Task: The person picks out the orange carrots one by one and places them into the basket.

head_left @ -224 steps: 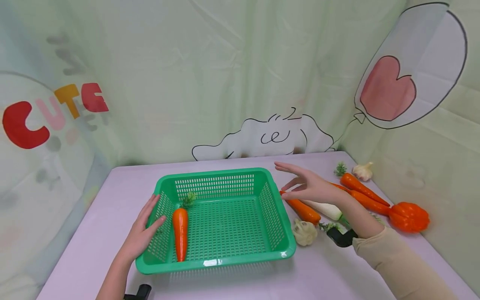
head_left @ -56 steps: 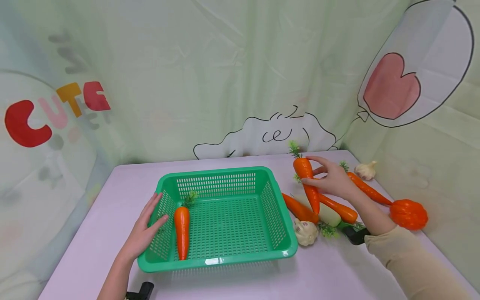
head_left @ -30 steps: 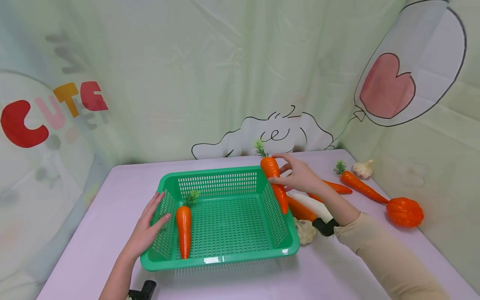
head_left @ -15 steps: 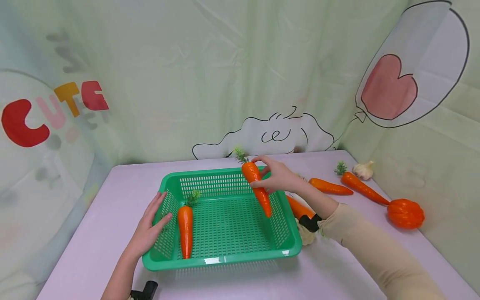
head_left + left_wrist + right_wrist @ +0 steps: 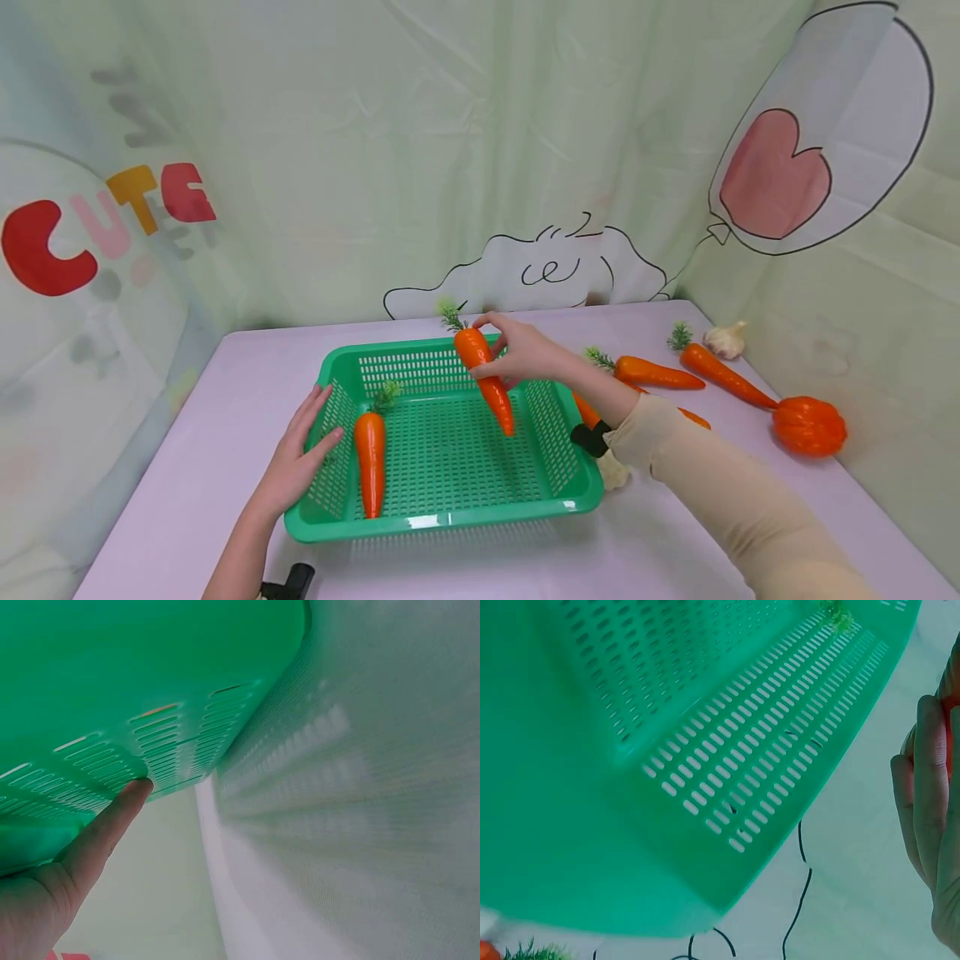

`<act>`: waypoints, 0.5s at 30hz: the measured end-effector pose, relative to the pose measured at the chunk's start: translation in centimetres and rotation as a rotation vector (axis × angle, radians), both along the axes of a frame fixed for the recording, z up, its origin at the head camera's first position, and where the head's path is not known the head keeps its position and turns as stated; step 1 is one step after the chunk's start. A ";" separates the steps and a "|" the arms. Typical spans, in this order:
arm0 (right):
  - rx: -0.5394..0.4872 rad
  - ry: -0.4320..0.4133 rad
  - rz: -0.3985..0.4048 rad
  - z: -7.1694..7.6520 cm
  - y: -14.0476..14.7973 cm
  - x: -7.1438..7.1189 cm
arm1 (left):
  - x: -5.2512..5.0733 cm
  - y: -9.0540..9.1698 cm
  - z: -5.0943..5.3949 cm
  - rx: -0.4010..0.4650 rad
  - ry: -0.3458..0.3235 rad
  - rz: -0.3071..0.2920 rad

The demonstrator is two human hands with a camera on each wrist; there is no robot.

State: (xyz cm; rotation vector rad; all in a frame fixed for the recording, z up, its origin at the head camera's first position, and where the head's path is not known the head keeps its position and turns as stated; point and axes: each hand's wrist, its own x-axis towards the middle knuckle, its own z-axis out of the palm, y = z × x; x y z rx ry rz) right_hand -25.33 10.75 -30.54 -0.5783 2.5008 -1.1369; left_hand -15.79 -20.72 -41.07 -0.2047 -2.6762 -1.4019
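Observation:
A green plastic basket (image 5: 431, 523) stands on the table, and one carrot (image 5: 370, 458) with a leafy top lies along its left side. My left hand (image 5: 292, 458) rests against the basket's left wall, fingers straight; in the left wrist view a fingertip of that hand (image 5: 94, 851) touches the slotted wall. Above the basket's inside, my right hand (image 5: 521, 354) pinches a second carrot (image 5: 483, 375) by its thick part, leafy end up and tip slanting down to the right. At the right wrist view's edge, only part of this hand (image 5: 934, 787) shows.
Right of the basket lie several more carrots (image 5: 660, 373), partly behind my right arm, and a garlic bulb (image 5: 615, 473). Farther right are another garlic bulb (image 5: 725, 340) and an orange-red pepper-like vegetable (image 5: 810, 426). Printed curtains (image 5: 337, 167) stand behind the table.
My right hand has picked up a carrot from the pile at the right and carried it left, over the basket's rim to above its inside. My left hand has stayed at the basket's left side.

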 end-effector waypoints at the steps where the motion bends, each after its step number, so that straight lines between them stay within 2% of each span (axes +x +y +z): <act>1: -0.002 -0.002 -0.001 0.0 -0.2 0.0 | 0.0 0.0 0.0 0.001 0.000 0.000; 9: -0.021 -0.036 -0.009 -1.3 -1.9 -0.7 | -0.1 -0.1 -0.1 -0.003 0.002 0.003; 15: -0.045 -0.079 0.015 -2.5 -2.9 -1.2 | -0.1 -0.1 -0.1 0.002 0.001 0.002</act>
